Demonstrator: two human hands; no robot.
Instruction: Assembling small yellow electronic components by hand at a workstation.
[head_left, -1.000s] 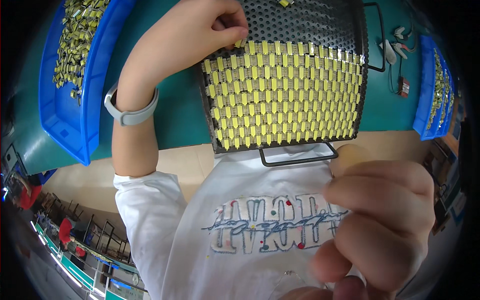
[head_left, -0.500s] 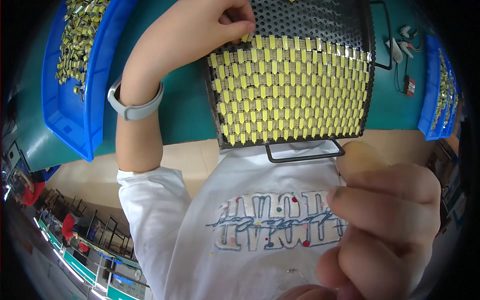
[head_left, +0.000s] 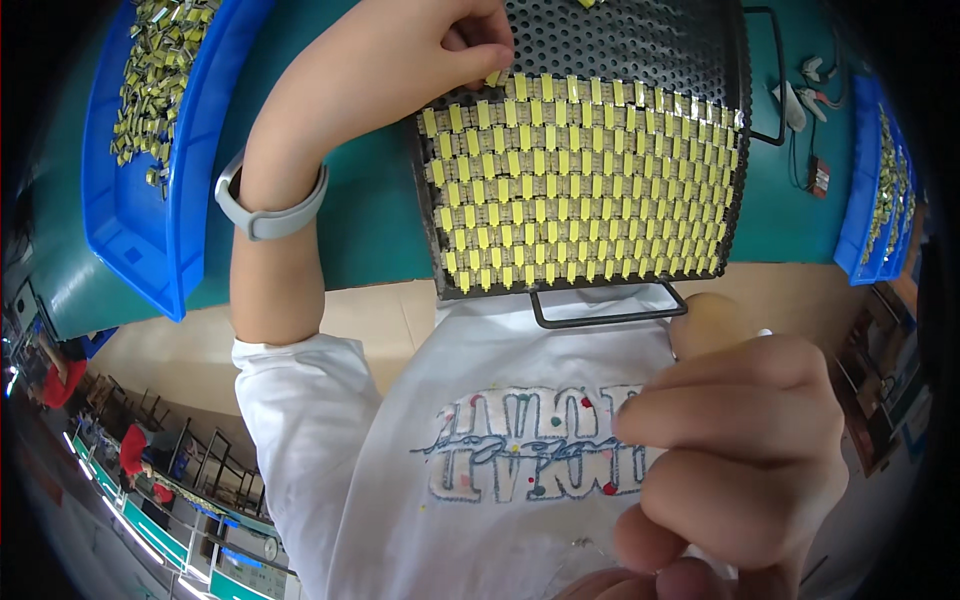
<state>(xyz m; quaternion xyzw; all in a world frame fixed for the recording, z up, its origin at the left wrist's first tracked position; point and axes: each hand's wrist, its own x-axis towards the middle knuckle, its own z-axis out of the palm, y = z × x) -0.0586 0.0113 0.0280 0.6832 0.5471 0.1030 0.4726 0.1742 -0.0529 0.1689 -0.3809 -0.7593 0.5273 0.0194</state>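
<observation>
A black perforated metal tray [head_left: 620, 40] with wire handles lies in front of me. Rows of small yellow-wrapped components [head_left: 560, 160] cover its nearer part. At the left end of the farthest row, my left hand [head_left: 440, 45] pinches one small yellow component [head_left: 494, 78] between thumb and finger, against the tray. My right hand [head_left: 745, 450] is raised very near the camera at the lower right, in front of the white shirt. Its fingers are curled closed; what they hold, if anything, is hidden.
A blue bin [head_left: 150, 240] of loose yellow components stands at the left of the green table [head_left: 360, 220]. Another blue bin [head_left: 860, 220] sits at the far right. A cutter-like hand tool [head_left: 815, 100] and a small red block [head_left: 820, 176] lie right of the tray.
My right hand has shifted left and slightly down near the camera, its fingers still curled. My left hand stays almost in place at the row's end.
</observation>
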